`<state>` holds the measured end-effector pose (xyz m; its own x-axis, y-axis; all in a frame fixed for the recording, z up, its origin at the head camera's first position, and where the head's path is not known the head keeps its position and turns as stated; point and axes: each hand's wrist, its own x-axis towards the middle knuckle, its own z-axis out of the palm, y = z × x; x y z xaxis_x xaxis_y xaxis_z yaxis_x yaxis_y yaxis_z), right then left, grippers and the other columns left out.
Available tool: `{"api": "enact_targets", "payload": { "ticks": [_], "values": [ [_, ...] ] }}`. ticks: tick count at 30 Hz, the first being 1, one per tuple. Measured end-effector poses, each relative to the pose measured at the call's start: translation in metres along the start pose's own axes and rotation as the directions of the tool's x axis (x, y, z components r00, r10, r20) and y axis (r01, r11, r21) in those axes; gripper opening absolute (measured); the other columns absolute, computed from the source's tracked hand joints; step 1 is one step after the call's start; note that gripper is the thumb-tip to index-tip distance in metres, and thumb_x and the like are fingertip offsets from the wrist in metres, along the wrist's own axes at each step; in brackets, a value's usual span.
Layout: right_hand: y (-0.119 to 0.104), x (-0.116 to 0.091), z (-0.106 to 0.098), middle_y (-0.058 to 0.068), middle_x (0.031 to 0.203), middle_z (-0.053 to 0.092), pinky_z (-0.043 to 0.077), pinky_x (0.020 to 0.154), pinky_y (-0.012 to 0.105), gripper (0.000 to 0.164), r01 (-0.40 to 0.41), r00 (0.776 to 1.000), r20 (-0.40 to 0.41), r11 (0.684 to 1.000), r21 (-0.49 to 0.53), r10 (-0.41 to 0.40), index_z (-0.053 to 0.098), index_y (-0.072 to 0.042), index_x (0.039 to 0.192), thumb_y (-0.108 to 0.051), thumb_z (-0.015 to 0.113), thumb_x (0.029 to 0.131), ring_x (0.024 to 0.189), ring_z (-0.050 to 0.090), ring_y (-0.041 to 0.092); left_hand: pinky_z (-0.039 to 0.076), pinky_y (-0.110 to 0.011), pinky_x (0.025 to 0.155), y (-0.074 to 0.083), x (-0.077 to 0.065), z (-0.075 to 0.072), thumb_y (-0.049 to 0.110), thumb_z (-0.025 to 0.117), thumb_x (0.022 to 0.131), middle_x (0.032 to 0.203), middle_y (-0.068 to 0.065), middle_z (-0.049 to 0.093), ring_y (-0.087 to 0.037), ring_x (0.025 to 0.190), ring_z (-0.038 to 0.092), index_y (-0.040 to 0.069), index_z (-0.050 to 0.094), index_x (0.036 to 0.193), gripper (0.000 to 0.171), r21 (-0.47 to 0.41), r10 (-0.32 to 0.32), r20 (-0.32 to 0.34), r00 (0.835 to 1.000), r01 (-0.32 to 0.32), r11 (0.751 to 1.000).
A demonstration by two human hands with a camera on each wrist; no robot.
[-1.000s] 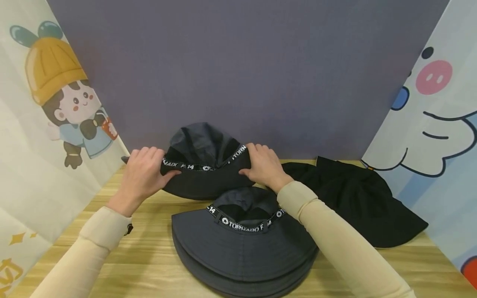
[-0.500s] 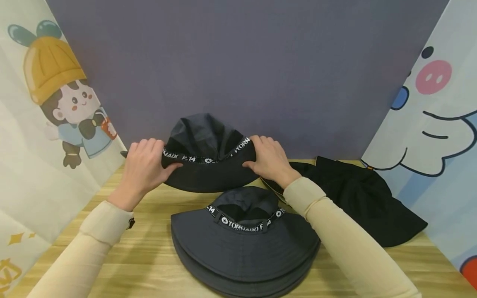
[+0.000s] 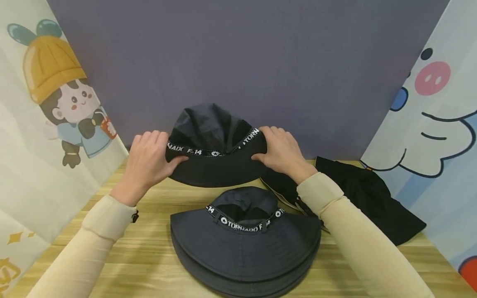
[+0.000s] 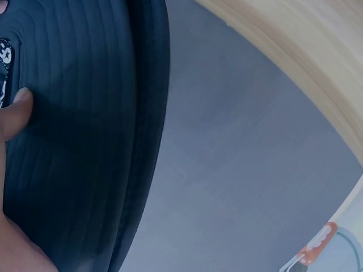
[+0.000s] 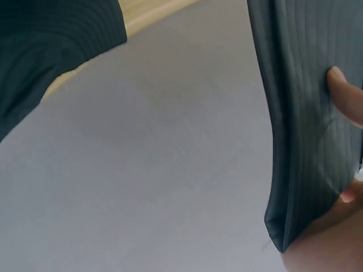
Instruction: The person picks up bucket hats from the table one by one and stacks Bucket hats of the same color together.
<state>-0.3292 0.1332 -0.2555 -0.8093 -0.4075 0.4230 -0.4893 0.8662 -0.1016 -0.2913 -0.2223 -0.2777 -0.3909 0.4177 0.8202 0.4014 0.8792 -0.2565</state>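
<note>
Both hands hold up a dark bucket hat [image 3: 216, 169] above the table, its crown up and its lettered inner band facing the camera. My left hand [image 3: 149, 161] grips the brim on the left, thumb [image 4: 17, 113] in front and fingers behind. On the right side my right hand [image 3: 283, 151] pinches the brim the same way, with its thumb [image 5: 345, 96] pressed on the stitched cloth. Below the held hat lies a stack of dark grey bucket hats [image 3: 242, 248] with a lettered band. The far side of the held hat is hidden.
Black hats [image 3: 361, 198] lie at the right of the table, partly behind the right sleeve [image 3: 365, 236]. A grey panel [image 3: 238, 62] stands at the back of the wooden table [image 3: 141, 256]. Printed cartoon sheets [image 3: 22, 165] flank it on both sides.
Both hands have raised the held hat and shifted it slightly right, away from the stack. The stack and the black hats have stayed in place.
</note>
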Motion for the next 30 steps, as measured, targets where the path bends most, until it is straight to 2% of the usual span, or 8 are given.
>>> {"api": "enact_targets", "payload": {
  "ticks": [5,10,15,19,23,30],
  "values": [
    [0.003,0.0,-0.013,0.018,0.13,0.059,0.045,0.098,0.053,0.086,-0.004,0.999,0.036,1.0,0.002,0.004,0.047,-0.006,0.148,-0.044,0.085,0.082,0.117,0.056,0.039,0.029,-0.043,0.054,0.001,0.007,-0.003,0.05,0.086,0.074,0.065,-0.011,0.041,-0.034,0.054,0.04,0.001,0.048,0.08,0.063,-0.008,0.022,-0.018,1.0,-0.022,1.0],
    [0.005,-0.001,-0.028,0.019,0.131,0.058,0.043,0.101,0.054,0.087,-0.005,0.999,0.039,1.0,0.012,0.005,0.045,-0.005,0.149,-0.043,0.085,0.082,0.119,0.055,0.039,0.03,-0.045,0.055,0.0,0.017,-0.008,0.051,0.083,0.076,0.066,-0.012,0.042,-0.035,0.056,0.04,-0.001,0.049,0.082,0.062,-0.032,0.032,-0.045,0.998,-0.034,0.999],
    [0.005,-0.003,-0.039,0.02,0.135,0.056,0.041,0.104,0.056,0.09,-0.024,0.996,0.081,0.999,0.026,0.021,0.042,-0.005,0.152,-0.043,0.086,0.082,0.123,0.053,0.04,0.031,-0.045,0.055,0.0,0.023,-0.013,0.055,0.076,0.08,0.068,-0.013,0.045,-0.036,0.057,0.042,-0.002,0.05,0.084,0.063,-0.056,0.042,-0.026,0.999,-0.043,0.997],
    [0.005,-0.006,-0.044,0.021,0.139,0.054,0.04,0.105,0.057,0.092,-0.047,0.988,0.148,0.998,0.039,0.041,0.04,-0.005,0.153,-0.043,0.085,0.083,0.127,0.051,0.041,0.034,-0.046,0.056,0.002,0.024,-0.015,0.056,0.074,0.081,0.071,-0.015,0.05,-0.037,0.061,0.047,-0.003,0.053,0.087,0.063,-0.087,0.037,0.026,0.999,-0.035,0.996],
    [0.008,-0.008,-0.047,0.022,0.144,0.051,0.039,0.106,0.059,0.091,-0.063,0.973,0.226,0.996,0.056,0.049,0.039,-0.005,0.154,-0.043,0.083,0.084,0.131,0.049,0.042,0.035,-0.045,0.056,0.006,0.023,-0.016,0.053,0.076,0.081,0.071,-0.013,0.05,-0.035,0.062,0.048,-0.003,0.053,0.088,0.061,-0.131,0.004,0.116,0.993,0.011,0.991],
    [0.016,-0.011,-0.05,0.022,0.151,0.046,0.037,0.109,0.059,0.091,-0.083,0.936,0.351,0.989,0.122,0.035,0.034,-0.004,0.156,-0.041,0.081,0.087,0.138,0.043,0.042,0.037,-0.044,0.06,0.011,0.023,-0.015,0.051,0.078,0.083,0.073,-0.009,0.049,-0.031,0.065,0.049,0.0,0.054,0.093,0.058,-0.172,-0.058,0.279,0.959,0.109,0.979]
  ]
}}
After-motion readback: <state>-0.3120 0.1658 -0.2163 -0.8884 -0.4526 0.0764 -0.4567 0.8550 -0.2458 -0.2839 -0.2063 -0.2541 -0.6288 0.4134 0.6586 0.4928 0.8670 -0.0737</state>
